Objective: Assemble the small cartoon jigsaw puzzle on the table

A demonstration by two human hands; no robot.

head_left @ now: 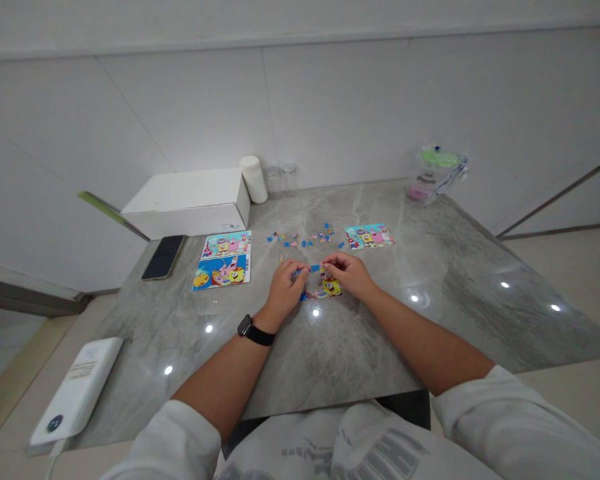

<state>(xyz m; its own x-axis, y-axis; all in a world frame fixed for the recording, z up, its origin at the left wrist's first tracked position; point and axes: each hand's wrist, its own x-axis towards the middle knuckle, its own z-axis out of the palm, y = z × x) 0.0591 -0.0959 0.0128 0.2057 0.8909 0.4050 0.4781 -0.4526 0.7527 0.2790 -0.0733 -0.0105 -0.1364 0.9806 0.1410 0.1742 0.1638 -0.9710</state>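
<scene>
A partly joined jigsaw puzzle, with blue and yellow cartoon pieces around a gap, lies flat on the grey table near its front. My left hand is closed at its upper left side, thumb and fingertips together at the blue border. At the upper right side, my right hand pinches a small jigsaw piece against the puzzle; the fingers partly hide it. Loose jigsaw pieces, mostly blue, are scattered just beyond both hands. A finished-looking cartoon picture lies to the right of them.
Two cartoon picture cards lie at left, beside a dark phone. Behind them stand a white box, a white bottle and two clear glasses. A plastic bag sits back right; a white power bank lies front left.
</scene>
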